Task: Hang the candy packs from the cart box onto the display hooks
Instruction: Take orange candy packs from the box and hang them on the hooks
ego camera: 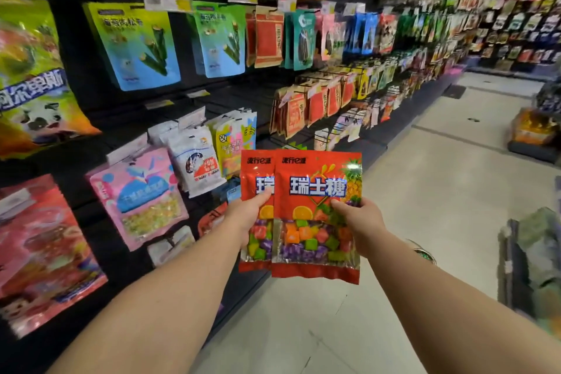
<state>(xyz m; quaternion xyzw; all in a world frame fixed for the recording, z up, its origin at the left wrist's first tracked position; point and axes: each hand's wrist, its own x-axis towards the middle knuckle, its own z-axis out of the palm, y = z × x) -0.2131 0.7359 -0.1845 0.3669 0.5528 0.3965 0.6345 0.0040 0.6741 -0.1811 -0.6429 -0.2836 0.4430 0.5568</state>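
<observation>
2 red candy packs (315, 215), upright and overlapping, held before the display hooks (306, 91).

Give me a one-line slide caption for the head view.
Left hand and right hand hold two red candy packs before the display hooks.

Both your arms reach forward, bare to the elbow. Your left hand (247, 215) pinches the rear candy pack (256, 212) with its thumb on the front; your right hand (358, 218) grips the front candy pack (315, 215) at its right edge.
</observation>
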